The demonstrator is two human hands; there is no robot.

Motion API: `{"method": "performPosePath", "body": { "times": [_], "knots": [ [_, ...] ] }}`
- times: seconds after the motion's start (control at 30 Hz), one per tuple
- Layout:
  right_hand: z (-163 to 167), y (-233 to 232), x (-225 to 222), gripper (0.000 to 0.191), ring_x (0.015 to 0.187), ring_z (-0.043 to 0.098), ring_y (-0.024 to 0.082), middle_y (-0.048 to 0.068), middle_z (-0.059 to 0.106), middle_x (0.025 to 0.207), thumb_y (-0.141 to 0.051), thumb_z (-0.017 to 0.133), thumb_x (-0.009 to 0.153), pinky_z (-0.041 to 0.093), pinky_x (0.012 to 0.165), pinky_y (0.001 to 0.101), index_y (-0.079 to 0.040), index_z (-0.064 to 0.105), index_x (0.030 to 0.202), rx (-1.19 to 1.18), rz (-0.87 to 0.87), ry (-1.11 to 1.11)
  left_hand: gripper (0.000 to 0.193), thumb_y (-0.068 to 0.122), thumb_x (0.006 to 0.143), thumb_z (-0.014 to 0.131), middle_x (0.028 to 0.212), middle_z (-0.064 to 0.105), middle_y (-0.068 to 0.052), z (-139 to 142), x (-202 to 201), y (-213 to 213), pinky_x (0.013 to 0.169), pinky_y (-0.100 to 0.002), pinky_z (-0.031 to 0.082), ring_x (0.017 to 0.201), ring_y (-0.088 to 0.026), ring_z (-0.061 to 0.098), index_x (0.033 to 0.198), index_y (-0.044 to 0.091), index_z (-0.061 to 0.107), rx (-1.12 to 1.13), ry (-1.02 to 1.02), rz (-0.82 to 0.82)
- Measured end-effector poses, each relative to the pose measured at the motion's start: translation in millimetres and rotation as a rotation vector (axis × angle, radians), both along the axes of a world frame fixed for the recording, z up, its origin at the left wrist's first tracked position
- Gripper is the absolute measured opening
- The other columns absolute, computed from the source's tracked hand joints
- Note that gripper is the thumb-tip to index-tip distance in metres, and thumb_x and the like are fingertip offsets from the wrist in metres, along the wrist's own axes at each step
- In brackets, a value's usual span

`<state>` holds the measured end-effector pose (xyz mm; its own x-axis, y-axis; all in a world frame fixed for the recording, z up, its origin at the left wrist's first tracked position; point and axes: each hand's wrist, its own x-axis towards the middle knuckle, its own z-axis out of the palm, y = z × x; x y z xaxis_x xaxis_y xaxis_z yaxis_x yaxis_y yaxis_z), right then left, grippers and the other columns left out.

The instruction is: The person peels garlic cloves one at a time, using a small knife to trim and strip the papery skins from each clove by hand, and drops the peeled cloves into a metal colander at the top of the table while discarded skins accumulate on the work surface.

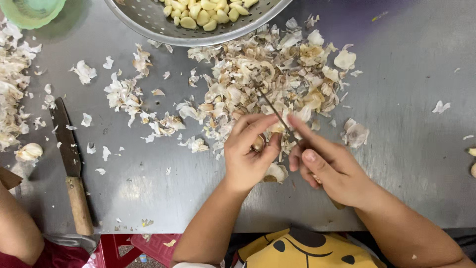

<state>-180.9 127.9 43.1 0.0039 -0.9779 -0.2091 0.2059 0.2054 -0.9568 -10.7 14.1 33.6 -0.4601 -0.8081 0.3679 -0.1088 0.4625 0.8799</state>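
On the grey metal desk [406, 99], everything is placed here against the big pile of garlic skins [267, 84] at its middle. Far left of the pile, a co-worker's forearm [17, 223] came in at the desk's near edge, and a green bowl [30, 11] stood at the far corner. Between forearm and pile lay a spare knife [69, 164] with a wooden handle, its blade pointing away from the person, and a whole garlic bulb [29, 151] sat just left of that blade. Behind the pile stood a metal colander [148, 22] holding peeled cloves.

At the pile's near edge, the left hand [248, 154] was closed around a garlic clove [258, 144], pinched between thumb and forefinger. Just right of it, the right hand [329, 171] was wrapped around a paring knife [271, 106], forefinger stretched along it. Its thin blade ran diagonally, tip up and to the left over the pile, base down toward the right hand, crossing just above the clove.

The clove looked small, light and firm, with papery skin likely to slide off, so a pinch at its ends seemed safest. Its long axis could not be told, as fingers hid most of it. The blade looked stiff and sharp, best held by the handle.
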Motion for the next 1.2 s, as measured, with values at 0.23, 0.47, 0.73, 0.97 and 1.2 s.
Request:
{"method": "performPosePath", "body": {
  "times": [0.23, 0.47, 0.73, 0.97, 1.2],
  "knots": [
    [-3.4, -6.2, -6.8, 0.066, 0.055, 0.049, 0.008, 0.003, 0.06, 0.086, -0.039, 0.039, 0.105, 0.042, 0.044, 0.022, -0.01, 0.031, 0.163, 0.037, -0.09, 0.054, 0.042, -0.005, 0.088, 0.077, 0.117, 0.079, -0.011, -5.9, 0.2, 0.7, 0.071, -0.026, 0.051, 0.078, -0.018, 0.061, 0.127, 0.008, 0.072, 0.307, -0.015, 0.008],
    [6.0, -4.3, -1.6, 0.07, 0.06, 0.045, 0.007, 0.004, 0.058, 0.089, -0.038, 0.046, 0.104, 0.043, 0.051, 0.0218, -0.013, 0.023, 0.165, 0.041, 0.038, -0.067, 0.043, -0.005, 0.088, 0.079, 0.121, 0.074, -0.009, -4.9, -0.4, -1.6, 0.091, -0.027, 0.058, 0.106, -0.016, 0.073, 0.127, 0.009, 0.071, 0.072, 0.03, -0.023],
    [10.5, -8.5, -3.1, 0.066, 0.057, 0.046, 0.007, 0.004, 0.057, 0.087, -0.036, 0.044, 0.104, 0.042, 0.049, 0.0212, -0.014, 0.028, 0.164, 0.084, 0.03, -0.059, 0.043, -0.004, 0.086, 0.081, 0.118, 0.075, -0.008, -6.1, 1.0, -1.6, 0.085, -0.024, 0.057, 0.099, -0.013, 0.072, 0.126, 0.01, 0.072, 0.093, 0.015, -0.034],
    [0.9, -12.8, -8.2, 0.064, 0.055, 0.049, 0.008, 0.005, 0.058, 0.084, -0.038, 0.041, 0.104, 0.044, 0.046, 0.0213, -0.012, 0.031, 0.162, 0.072, -0.079, 0.056, 0.042, -0.008, 0.096, 0.07, 0.112, 0.075, -0.009, -10.6, 5.2, -1.1, 0.072, -0.023, 0.052, 0.085, -0.009, 0.066, 0.136, 0.006, 0.068, 0.426, 0.194, -0.161],
    [-2.8, -9.5, -6.5, 0.066, 0.058, 0.049, 0.005, 0.003, 0.059, 0.09, -0.04, 0.037, 0.109, 0.043, 0.048, 0.0191, -0.008, 0.027, 0.166, -0.041, -0.22, 0.173, 0.034, -0.012, 0.091, 0.063, 0.122, 0.061, -0.004, -12.9, 5.4, -5.3, 0.076, -0.018, 0.048, 0.092, -0.005, 0.057, 0.121, 0.003, 0.065, 0.43, 0.268, -0.093]
  ]
}}
